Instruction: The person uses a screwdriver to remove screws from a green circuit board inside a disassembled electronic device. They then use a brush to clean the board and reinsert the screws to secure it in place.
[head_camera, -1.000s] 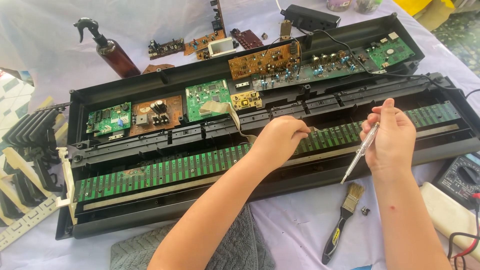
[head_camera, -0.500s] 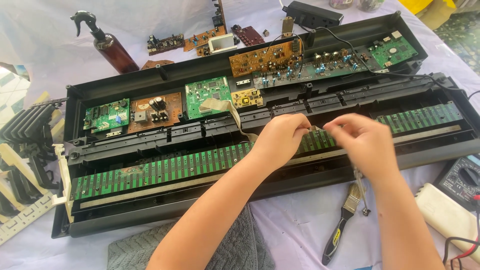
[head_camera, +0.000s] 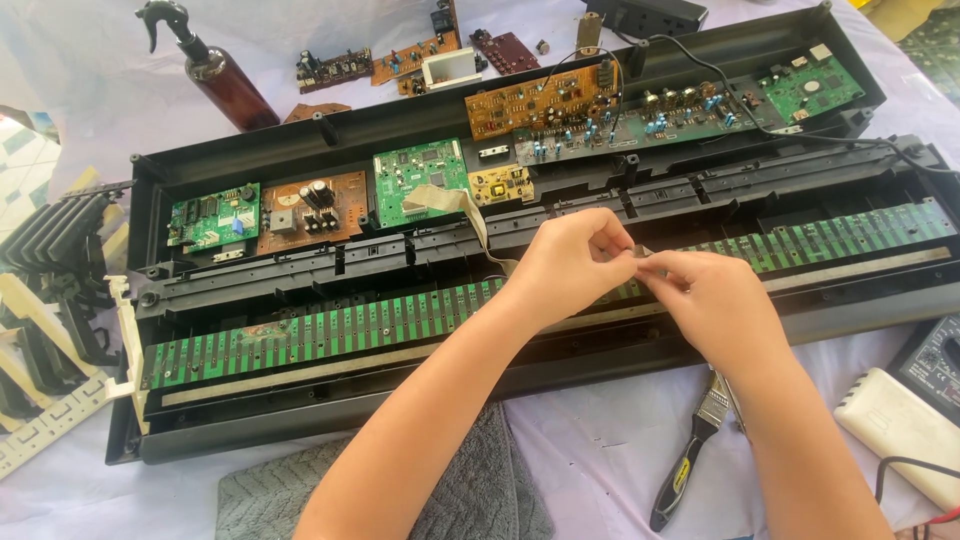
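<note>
2 hands meet over the middle of the opened keyboard case (head_camera: 300, 415): the left hand (head_camera: 570, 262) and the right hand (head_camera: 712, 305) have their fingers pinched together on the free end of a flat ribbon cable (head_camera: 455, 203), a pale strip that runs up and away from the fingers to the green circuit board (head_camera: 420, 180) behind them. Directly beneath the fingers lies the long green contact strip (head_camera: 330, 330). The cable looks thin, light and floppy, and probably creases or tears if bent sharply; I judge it best held flat by its edges near the end, not by the bare contacts. Below the right wrist a paintbrush (head_camera: 690, 465) rests on the tabletop (head_camera: 590, 450), and a grey cloth (head_camera: 470, 490) lies under the left forearm. Far up-left of the fingers stands a brown spray bottle (head_camera: 225, 85).
</note>
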